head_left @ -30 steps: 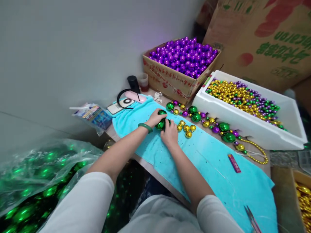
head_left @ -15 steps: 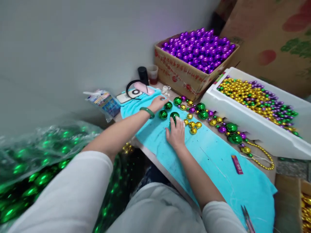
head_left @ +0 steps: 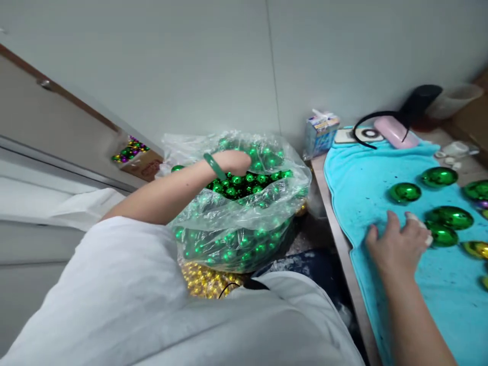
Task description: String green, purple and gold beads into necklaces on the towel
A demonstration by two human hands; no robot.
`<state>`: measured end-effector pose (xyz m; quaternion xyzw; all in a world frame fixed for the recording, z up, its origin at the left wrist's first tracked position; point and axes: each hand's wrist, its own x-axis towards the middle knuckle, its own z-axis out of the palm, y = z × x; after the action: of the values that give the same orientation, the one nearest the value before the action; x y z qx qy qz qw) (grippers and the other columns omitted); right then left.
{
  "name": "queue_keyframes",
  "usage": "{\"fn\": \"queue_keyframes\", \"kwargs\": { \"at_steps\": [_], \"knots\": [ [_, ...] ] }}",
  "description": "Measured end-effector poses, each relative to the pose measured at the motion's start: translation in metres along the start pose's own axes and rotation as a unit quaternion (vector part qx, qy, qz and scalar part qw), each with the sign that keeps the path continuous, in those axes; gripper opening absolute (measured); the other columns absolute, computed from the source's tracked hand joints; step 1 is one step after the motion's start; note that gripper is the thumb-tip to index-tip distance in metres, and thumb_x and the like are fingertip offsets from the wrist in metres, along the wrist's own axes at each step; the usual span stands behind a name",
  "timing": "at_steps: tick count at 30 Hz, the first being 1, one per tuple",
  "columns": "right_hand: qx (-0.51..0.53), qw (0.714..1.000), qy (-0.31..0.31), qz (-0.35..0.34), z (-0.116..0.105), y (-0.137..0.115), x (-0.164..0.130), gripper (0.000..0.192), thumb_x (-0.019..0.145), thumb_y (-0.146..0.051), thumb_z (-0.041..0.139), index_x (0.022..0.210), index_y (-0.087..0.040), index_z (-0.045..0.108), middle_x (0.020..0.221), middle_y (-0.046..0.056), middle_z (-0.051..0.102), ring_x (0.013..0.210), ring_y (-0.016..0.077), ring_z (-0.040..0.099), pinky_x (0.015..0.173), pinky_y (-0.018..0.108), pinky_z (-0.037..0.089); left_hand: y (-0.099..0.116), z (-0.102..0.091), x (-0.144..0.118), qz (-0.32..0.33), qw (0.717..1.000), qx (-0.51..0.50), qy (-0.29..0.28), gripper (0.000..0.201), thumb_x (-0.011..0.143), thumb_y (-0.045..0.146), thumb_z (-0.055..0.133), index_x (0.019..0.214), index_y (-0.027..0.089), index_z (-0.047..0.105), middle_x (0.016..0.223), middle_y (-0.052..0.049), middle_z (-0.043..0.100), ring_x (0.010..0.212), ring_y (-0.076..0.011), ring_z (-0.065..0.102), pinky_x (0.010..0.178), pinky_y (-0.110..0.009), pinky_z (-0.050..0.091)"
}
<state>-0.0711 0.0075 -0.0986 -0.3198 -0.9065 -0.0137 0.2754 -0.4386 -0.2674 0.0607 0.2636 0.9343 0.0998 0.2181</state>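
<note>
My left hand (head_left: 237,161), with a green bangle (head_left: 214,166) on its wrist, is over the opening of a clear plastic bag (head_left: 236,218). Inside the bag are many shiny green balls (head_left: 249,178); the fingers point down and are hidden from view. On the blue towel (head_left: 366,178), my right hand (head_left: 399,244) rests with fingers apart and white wraps on some fingertips. Its fingertips are beside a green ball (head_left: 444,236), and I cannot tell whether they touch it. More large green balls (head_left: 404,192) lie just beyond that hand.
Gold balls (head_left: 476,249) lie at the towel's right. A blue packet (head_left: 322,134), a white device (head_left: 348,135), a black headband (head_left: 358,129), a pink case (head_left: 394,132) and a dark cylinder (head_left: 421,104) stand along the wall. Gold beads (head_left: 208,280) are below the bag.
The view has swung left toward the bag. My left hand has moved from the green balls on the towel to the bag. My right hand stays by the balls, slightly drawn back.
</note>
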Motion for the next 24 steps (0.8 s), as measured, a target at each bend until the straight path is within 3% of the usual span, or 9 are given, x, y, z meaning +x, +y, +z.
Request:
{"fn": "queue_keyframes", "kwargs": {
  "at_steps": [1, 3, 7, 10, 13, 16, 19, 21, 24],
  "knots": [
    [-0.003, 1.000, 0.007, -0.002, 0.000, -0.001, 0.001, 0.052, 0.081, -0.036, 0.056, 0.126, -0.011, 0.062, 0.131, 0.029, 0.052, 0.119, 0.0462, 0.050, 0.094, 0.062, 0.039, -0.015, 0.010, -0.008, -0.016, 0.997, 0.066, -0.025, 0.006, 0.064, 0.013, 0.071, 0.065, 0.016, 0.066, 0.076, -0.012, 0.067, 0.107, -0.0390, 0.062, 0.095, -0.044, 0.047],
    [-0.010, 1.000, 0.018, -0.007, -0.003, -0.004, 0.002, 0.052, 0.080, -0.036, 0.056, 0.124, -0.009, 0.063, 0.130, 0.030, 0.053, 0.117, 0.0466, 0.051, 0.092, 0.062, 0.040, -0.034, 0.031, -0.018, -0.023, 0.994, 0.101, -0.033, 0.021, 0.059, 0.017, 0.076, 0.079, 0.015, 0.070, 0.095, -0.017, 0.070, 0.112, -0.0417, 0.059, 0.099, -0.046, 0.043],
    [-0.010, 0.999, 0.021, -0.025, -0.014, -0.008, 0.001, 0.052, 0.081, -0.035, 0.054, 0.125, -0.009, 0.061, 0.130, 0.029, 0.052, 0.118, 0.0456, 0.050, 0.091, 0.064, 0.040, -0.047, 0.058, -0.015, -0.015, 0.996, 0.086, -0.019, 0.055, 0.053, 0.026, 0.080, 0.106, 0.015, 0.069, 0.118, -0.019, 0.065, 0.118, -0.0393, 0.055, 0.100, -0.042, 0.042],
    [0.001, 1.000, 0.014, -0.023, -0.017, -0.003, 0.001, 0.051, 0.082, -0.035, 0.054, 0.127, -0.013, 0.061, 0.132, 0.027, 0.051, 0.119, 0.0448, 0.049, 0.092, 0.064, 0.040, -0.051, 0.051, -0.007, -0.025, 0.997, 0.068, -0.040, 0.047, 0.046, 0.022, 0.081, 0.092, 0.017, 0.072, 0.100, -0.014, 0.071, 0.107, -0.0340, 0.061, 0.095, -0.037, 0.045],
    [-0.004, 1.000, 0.027, 0.000, -0.013, 0.007, 0.003, 0.049, 0.081, -0.036, 0.055, 0.123, -0.011, 0.063, 0.131, 0.028, 0.050, 0.121, 0.0456, 0.048, 0.092, 0.063, 0.040, -0.040, 0.019, -0.005, -0.017, 0.995, 0.034, -0.095, 0.037, 0.044, 0.022, 0.082, 0.080, 0.020, 0.073, 0.077, -0.006, 0.071, 0.083, -0.0270, 0.066, 0.080, -0.034, 0.052],
    [0.000, 1.000, 0.019, 0.002, -0.021, 0.009, -0.005, 0.044, 0.085, -0.032, 0.051, 0.118, -0.006, 0.063, 0.128, 0.030, 0.051, 0.122, 0.0421, 0.048, 0.093, 0.059, 0.042, 0.010, -0.020, -0.018, 0.078, 0.975, -0.068, -0.198, 0.036, 0.048, 0.029, 0.084, 0.082, 0.020, 0.075, 0.070, -0.004, 0.071, 0.061, -0.0208, 0.064, 0.062, -0.030, 0.053],
    [0.006, 1.000, -0.018, 0.025, -0.034, 0.001, -0.020, 0.038, 0.085, -0.025, 0.050, 0.116, -0.007, 0.062, 0.126, 0.026, 0.054, 0.120, 0.0364, 0.049, 0.097, 0.055, 0.043, 0.081, -0.038, -0.042, 0.265, 0.934, -0.123, -0.207, 0.049, 0.053, 0.032, 0.085, 0.100, 0.025, 0.075, 0.093, -0.004, 0.075, 0.080, -0.0223, 0.068, 0.070, -0.026, 0.053],
    [0.001, 0.998, -0.032, 0.060, -0.038, -0.001, -0.026, 0.036, 0.087, -0.020, 0.048, 0.119, -0.009, 0.061, 0.131, 0.025, 0.052, 0.125, 0.0339, 0.046, 0.102, 0.054, 0.040, 0.128, -0.025, -0.052, 0.373, 0.901, -0.092, -0.201, 0.057, 0.061, 0.038, 0.082, 0.116, 0.030, 0.070, 0.115, -0.004, 0.071, 0.102, -0.0256, 0.066, 0.084, -0.028, 0.052],
    [-0.008, 0.993, -0.029, 0.118, -0.046, 0.009, -0.039, 0.037, 0.088, -0.018, 0.047, 0.121, -0.012, 0.060, 0.135, 0.022, 0.051, 0.127, 0.0321, 0.045, 0.105, 0.054, 0.039, 0.199, 0.030, -0.058, 0.497, 0.846, -0.012, -0.195, 0.064, 0.068, 0.046, 0.077, 0.128, 0.027, 0.061, 0.130, -0.008, 0.063, 0.115, -0.0278, 0.061, 0.098, -0.034, 0.047]
  ]
}}
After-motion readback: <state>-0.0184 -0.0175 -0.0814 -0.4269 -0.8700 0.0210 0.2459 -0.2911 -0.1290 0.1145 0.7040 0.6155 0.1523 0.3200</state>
